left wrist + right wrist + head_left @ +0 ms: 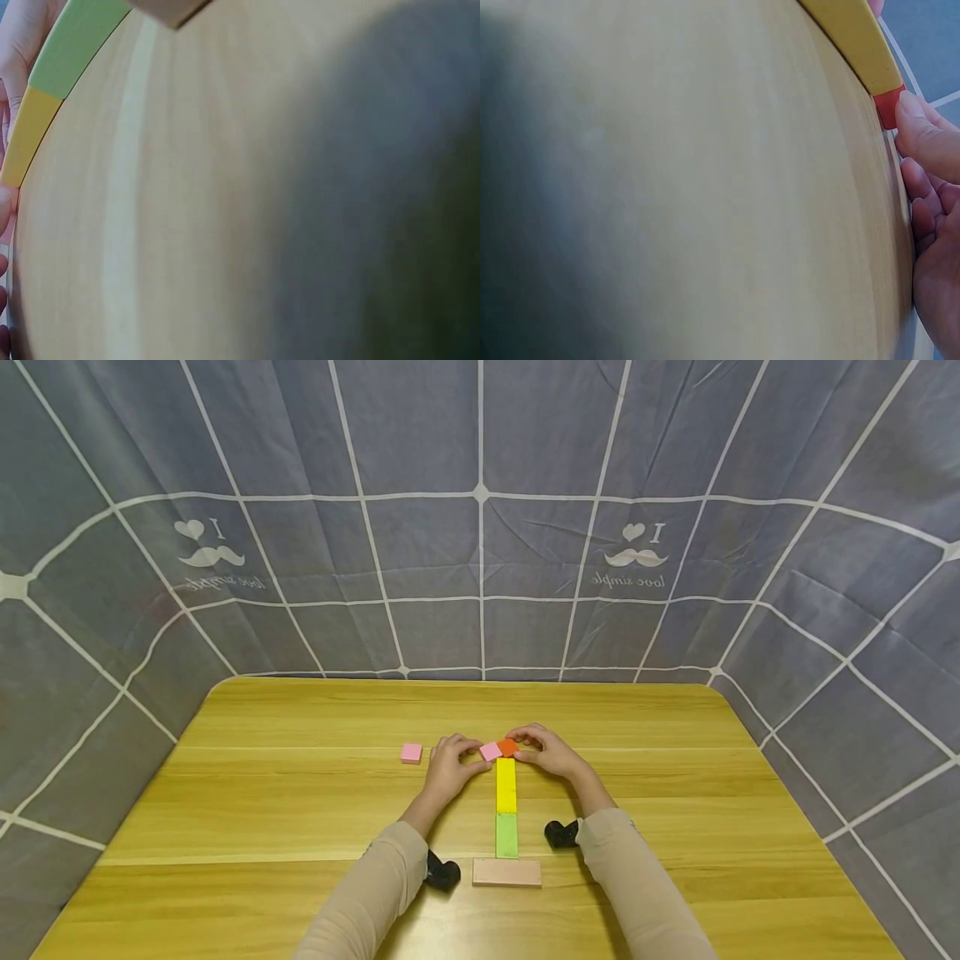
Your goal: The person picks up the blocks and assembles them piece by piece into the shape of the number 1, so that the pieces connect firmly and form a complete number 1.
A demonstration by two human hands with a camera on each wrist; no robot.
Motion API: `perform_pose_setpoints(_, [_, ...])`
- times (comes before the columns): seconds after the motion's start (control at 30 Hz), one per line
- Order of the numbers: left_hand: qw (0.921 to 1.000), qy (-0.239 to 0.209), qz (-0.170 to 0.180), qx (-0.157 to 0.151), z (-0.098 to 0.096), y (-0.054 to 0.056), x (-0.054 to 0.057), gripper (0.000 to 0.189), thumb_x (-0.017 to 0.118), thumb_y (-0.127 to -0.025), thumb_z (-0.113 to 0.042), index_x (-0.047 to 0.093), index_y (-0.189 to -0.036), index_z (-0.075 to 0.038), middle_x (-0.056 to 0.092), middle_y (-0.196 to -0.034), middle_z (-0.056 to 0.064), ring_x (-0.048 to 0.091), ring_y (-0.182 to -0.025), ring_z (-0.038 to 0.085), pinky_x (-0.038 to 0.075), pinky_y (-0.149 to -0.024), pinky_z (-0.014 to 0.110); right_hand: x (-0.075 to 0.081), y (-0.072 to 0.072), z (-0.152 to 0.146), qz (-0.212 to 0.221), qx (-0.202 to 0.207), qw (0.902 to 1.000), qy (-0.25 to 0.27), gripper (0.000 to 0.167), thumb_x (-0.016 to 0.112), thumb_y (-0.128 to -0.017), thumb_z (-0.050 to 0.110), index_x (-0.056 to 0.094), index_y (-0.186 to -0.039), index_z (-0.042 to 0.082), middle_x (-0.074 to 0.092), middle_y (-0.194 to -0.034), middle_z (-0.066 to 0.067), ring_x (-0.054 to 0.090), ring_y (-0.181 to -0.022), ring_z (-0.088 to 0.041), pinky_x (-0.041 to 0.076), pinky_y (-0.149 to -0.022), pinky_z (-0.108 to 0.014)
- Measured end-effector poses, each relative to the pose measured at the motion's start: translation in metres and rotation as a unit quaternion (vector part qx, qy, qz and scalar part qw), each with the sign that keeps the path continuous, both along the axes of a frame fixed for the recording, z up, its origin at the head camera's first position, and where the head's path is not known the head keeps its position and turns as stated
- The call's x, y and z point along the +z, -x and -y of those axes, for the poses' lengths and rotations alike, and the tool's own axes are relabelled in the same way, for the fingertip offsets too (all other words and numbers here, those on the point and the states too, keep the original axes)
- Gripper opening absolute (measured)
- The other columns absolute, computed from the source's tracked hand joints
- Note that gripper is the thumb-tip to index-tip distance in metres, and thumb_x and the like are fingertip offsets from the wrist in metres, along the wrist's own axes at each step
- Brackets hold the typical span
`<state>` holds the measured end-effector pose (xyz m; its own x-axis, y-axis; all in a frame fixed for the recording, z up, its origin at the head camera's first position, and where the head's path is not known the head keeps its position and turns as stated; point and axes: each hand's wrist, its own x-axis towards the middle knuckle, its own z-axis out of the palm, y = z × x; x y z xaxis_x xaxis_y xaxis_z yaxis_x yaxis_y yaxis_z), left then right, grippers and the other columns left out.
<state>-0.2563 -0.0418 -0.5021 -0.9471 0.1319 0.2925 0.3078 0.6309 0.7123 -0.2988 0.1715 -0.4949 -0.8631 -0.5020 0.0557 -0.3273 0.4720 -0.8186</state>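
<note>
My left hand (pixel 450 767) pinches a small square pink block (pixel 491 751) between thumb and fingers. Facing it, my right hand (pixel 553 753) holds an orange block (pixel 507 747) by its side, the thumb (pixel 922 139) lying against it in the right wrist view. Both small blocks sit turned at an angle and touch each other at the far end of a long yellow block (pixel 506 786). A light green block (pixel 506 836) continues the row toward me. Crosswise at its near end lies a pale wooden-pink plank block (pixel 506 872).
A second pink square (pixel 411 753) lies alone left of my left hand. Black wrist camera mounts (pixel 442 872) stick out under both sleeves. The wooden table (pixel 262 802) ends at a grey grid-patterned curtain (pixel 420 552) behind and at both sides.
</note>
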Motion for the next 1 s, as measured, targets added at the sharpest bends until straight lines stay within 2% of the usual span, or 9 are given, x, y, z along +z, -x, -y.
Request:
perform_pose_setpoints(0.23, [0.9993,-0.033,-0.007,-0.018,0.003,-0.002,0.001,0.039,0.078,-0.071,-0.022,0.067,-0.103,-0.003,0.062,-0.089,0.008,0.049,-0.084,0.023,0.034,-0.078,0.037,-0.001,0.0,-0.001,0.003,0.002,1.0,0.005,0.031,0.063,-0.086,0.01,0.058,-0.116,0.002,0.054,-0.111,-0.013,0.048,-0.099,-0.025,0.039,-0.09,-0.039])
perform_pose_setpoints(0.4, [0.9989,-0.03,-0.029,-0.022,0.01,-0.002,0.005,0.043,0.079,-0.071,-0.023,0.066,-0.107,-0.005,0.06,-0.089,0.008,0.048,-0.082,0.023,0.037,-0.074,0.035,-0.002,0.001,0.0,0.005,-0.004,1.0,0.003,0.031,0.063,-0.086,0.009,0.058,-0.116,0.003,0.054,-0.11,-0.012,0.048,-0.098,-0.024,0.039,-0.089,-0.038])
perform_pose_setpoints(0.67, [0.9971,-0.029,-0.07,0.008,0.032,-0.005,0.011,0.046,0.08,-0.069,-0.019,0.065,-0.11,-0.007,0.062,-0.094,0.012,0.048,-0.088,0.026,0.032,-0.079,0.042,-0.001,0.001,-0.001,0.006,-0.005,1.0,-0.005,0.031,0.063,-0.086,0.01,0.058,-0.116,0.003,0.054,-0.109,-0.011,0.048,-0.098,-0.025,0.039,-0.088,-0.038])
perform_pose_setpoints(0.8, [0.9972,-0.024,-0.067,0.024,0.049,-0.007,0.01,0.046,0.08,-0.069,-0.017,0.064,-0.111,-0.008,0.061,-0.096,0.011,0.047,-0.088,0.025,0.03,-0.082,0.045,-0.001,0.0,-0.001,0.003,-0.003,1.0,-0.003,0.032,0.062,-0.086,0.01,0.058,-0.117,0.003,0.054,-0.11,-0.012,0.048,-0.098,-0.025,0.039,-0.089,-0.039])
perform_pose_setpoints(1.0, [0.9971,-0.044,-0.054,0.03,0.071,-0.01,0.008,0.046,0.081,-0.068,-0.015,0.065,-0.11,-0.007,0.061,-0.099,0.014,0.049,-0.094,0.029,0.027,-0.089,0.05,-0.001,-0.001,0.0,-0.004,-0.009,0.9999,-0.01,0.031,0.062,-0.086,0.011,0.058,-0.116,0.003,0.054,-0.11,-0.012,0.048,-0.098,-0.025,0.039,-0.087,-0.037])
